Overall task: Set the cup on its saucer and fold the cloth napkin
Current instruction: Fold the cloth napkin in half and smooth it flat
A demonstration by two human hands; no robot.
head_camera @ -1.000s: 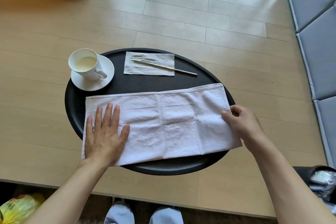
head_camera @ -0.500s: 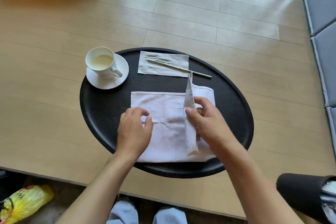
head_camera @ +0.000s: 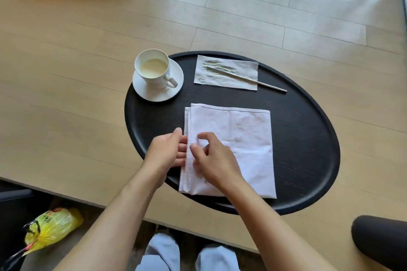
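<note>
A white cup (head_camera: 154, 70) with pale liquid stands on its white saucer (head_camera: 174, 92) at the far left of the round black tray (head_camera: 304, 138). The white cloth napkin (head_camera: 242, 138) lies folded into a near-square on the tray's near half. My left hand (head_camera: 167, 154) touches the napkin's left edge, its fingertips tucked at the layered border. My right hand (head_camera: 211, 160) rests on the napkin's left part, thumb and forefinger pinching the top layer near that edge.
A paper napkin (head_camera: 226, 72) with a thin metal stick (head_camera: 264, 83) lies at the tray's far side. The tray sits on a low wooden platform (head_camera: 66, 94). A yellow bag (head_camera: 50, 226) lies on the floor at lower left, a dark object (head_camera: 378, 242) at lower right.
The long napkin strip has been folded over from right to left into a near-square. Both hands have come together at its left edge. The view has shifted so the tray appears further right.
</note>
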